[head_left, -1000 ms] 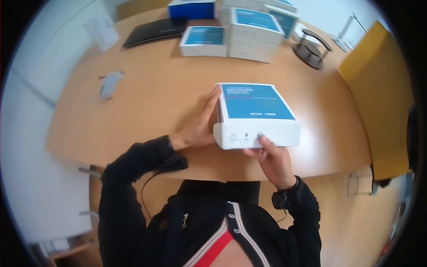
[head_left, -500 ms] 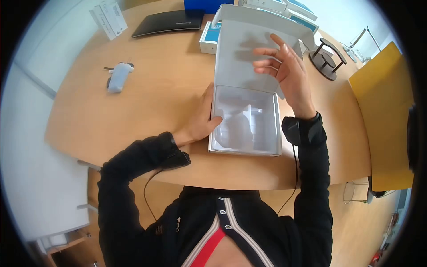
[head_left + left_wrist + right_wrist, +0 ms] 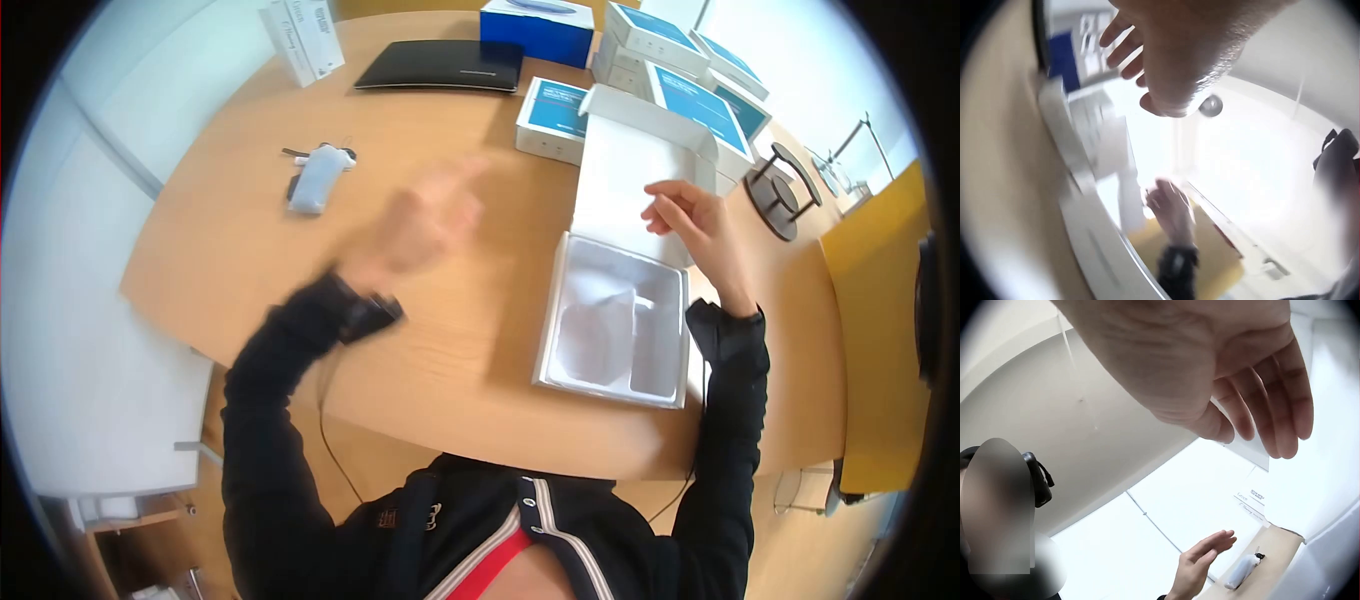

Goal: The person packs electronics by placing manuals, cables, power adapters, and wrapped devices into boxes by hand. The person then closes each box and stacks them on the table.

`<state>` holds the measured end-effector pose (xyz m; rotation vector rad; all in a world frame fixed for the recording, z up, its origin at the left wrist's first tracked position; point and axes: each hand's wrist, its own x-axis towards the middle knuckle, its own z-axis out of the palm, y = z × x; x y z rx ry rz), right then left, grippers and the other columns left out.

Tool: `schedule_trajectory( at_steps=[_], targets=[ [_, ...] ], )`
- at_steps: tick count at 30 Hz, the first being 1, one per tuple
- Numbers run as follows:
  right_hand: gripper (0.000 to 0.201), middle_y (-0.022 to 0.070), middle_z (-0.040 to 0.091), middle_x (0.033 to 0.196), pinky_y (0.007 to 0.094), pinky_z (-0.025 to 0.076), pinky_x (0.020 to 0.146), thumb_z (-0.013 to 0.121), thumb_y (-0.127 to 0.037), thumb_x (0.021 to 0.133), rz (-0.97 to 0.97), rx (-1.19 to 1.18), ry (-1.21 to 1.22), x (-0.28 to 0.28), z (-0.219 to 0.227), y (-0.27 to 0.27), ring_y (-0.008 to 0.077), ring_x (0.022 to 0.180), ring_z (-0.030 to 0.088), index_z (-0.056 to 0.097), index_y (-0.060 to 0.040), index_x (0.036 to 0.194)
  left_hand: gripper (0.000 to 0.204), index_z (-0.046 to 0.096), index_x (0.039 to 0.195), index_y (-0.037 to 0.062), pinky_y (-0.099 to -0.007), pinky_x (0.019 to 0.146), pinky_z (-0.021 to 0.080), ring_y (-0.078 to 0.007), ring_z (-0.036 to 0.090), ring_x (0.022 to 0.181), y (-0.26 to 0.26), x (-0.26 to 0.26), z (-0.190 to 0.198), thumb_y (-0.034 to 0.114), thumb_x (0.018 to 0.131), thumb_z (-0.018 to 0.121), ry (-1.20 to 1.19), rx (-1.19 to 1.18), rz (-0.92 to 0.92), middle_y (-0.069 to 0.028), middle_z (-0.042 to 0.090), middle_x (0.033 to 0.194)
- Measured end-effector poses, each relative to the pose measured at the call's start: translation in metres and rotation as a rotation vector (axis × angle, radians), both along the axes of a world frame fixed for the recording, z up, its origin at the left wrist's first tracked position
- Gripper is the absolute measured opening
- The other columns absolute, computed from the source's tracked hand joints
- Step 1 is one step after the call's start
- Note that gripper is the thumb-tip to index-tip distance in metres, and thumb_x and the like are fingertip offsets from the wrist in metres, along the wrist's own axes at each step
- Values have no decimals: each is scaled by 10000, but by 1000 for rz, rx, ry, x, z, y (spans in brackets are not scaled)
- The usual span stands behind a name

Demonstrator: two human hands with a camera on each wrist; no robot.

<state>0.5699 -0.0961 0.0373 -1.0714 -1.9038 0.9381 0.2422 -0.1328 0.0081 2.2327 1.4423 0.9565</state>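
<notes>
A white box (image 3: pixel 545 330) lies open on the desk in the head view, its lid (image 3: pixel 640 165) folded back toward the far side. Inside sits a pale moulded tray (image 3: pixel 597 340) with hollow compartments. My right hand (image 3: pixel 697 235) hovers over the lid's right side, fingers loosely bent, holding nothing. Blurred by motion, my left hand (image 3: pixel 420 230) is above the desk left of the box and grips nothing. Beyond it lies a device wrapped in a translucent bag (image 3: pixel 318 180), with dark parts at its top.
Behind the lid stand blue-and-white boxes (image 3: pixel 555 118), several of them stacked. A black laptop (image 3: pixel 440 66) and a blue box (image 3: pixel 537 32) are at the back. To the right is a dark round stand (image 3: pixel 783 195). A white printed card (image 3: pixel 303 40) stands at far left.
The box, closed and held in both hands at first, now rests open on the desk. My left hand has left its side and moved left; the right hand has come off the lid.
</notes>
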Motion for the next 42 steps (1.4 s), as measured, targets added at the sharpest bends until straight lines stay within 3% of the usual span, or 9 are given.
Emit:
schedule_trajectory(
  at_steps=[2, 6, 15, 22, 26, 29, 32, 35, 42],
  targets=[
    [245, 81, 644, 802, 230, 496, 706, 519, -150, 923, 24, -1, 14, -1, 4, -5, 111, 743, 612, 591, 48, 1049, 306, 600, 1079, 27, -386, 801, 470, -306, 595, 946, 40, -65, 16, 227, 850, 572, 288, 54, 447, -177, 607, 1056],
    [231, 77, 640, 808, 240, 499, 724, 523, -130, 917, 42, 2, 3, 2, 7, -12, 119, 757, 615, 589, 47, 1048, 376, 546, 1168, 29, -428, 921, 412, -355, 477, 1144, 90, -187, -10, 267, 876, 537, 767, 68, 415, -195, 511, 1233],
    [187, 93, 650, 771, 268, 485, 713, 562, -38, 842, 84, -22, -202, -1, 12, -18, 144, 725, 624, 619, 12, 1013, 529, 350, 1310, -28, -441, 1019, 325, -407, 375, 1225, 43, -150, -61, 291, 910, 483, 704, 115, 615, -254, 348, 1365],
    [185, 106, 654, 766, 286, 483, 717, 596, -31, 824, 119, 77, -214, 1, 16, -10, 177, 710, 613, 633, -1, 1002, 262, 620, 1032, 39, -433, 649, 468, -328, 604, 693, 106, -189, -2, 212, 897, 476, 682, -15, 552, -139, 624, 700],
    [189, 111, 645, 759, 290, 486, 706, 593, -31, 824, 90, 127, -305, 6, 20, -15, 190, 719, 615, 629, -3, 1007, 136, 626, 926, 21, -390, 747, 476, -323, 609, 857, 171, -264, -36, 69, 802, 595, 696, -52, 344, -187, 645, 955],
    [198, 115, 646, 776, 290, 486, 707, 591, -29, 819, 105, 88, -350, 14, 22, -21, 196, 726, 617, 623, 1, 1012, 205, 608, 914, 18, -384, 732, 471, -283, 611, 845, 186, -253, -44, -34, 721, 655, 538, -271, 166, -159, 650, 920],
    [201, 119, 647, 790, 296, 490, 707, 594, -38, 817, 123, 85, -360, 20, 18, -22, 210, 731, 628, 620, -2, 1013, 240, 544, 856, 20, -353, 684, 451, -233, 556, 751, 192, -253, -46, -17, 692, 715, 115, -517, 474, -104, 581, 755],
    [199, 121, 647, 789, 301, 493, 707, 597, -43, 817, 151, 86, -375, 19, 14, -20, 222, 730, 633, 620, -3, 1010, 241, 501, 805, 20, -338, 616, 421, -190, 519, 687, 166, -219, -18, 21, 707, 722, 506, -308, 280, -75, 535, 699],
    [298, 153, 611, 977, 314, 484, 770, 629, -49, 795, 176, 211, -318, 4, 20, -30, 271, 869, 618, 588, -27, 1089, 202, 495, 807, 25, -245, 545, 424, -100, 522, 604, 124, -141, 28, 107, 800, 679, 285, -137, 197, -28, 538, 676]
  ],
)
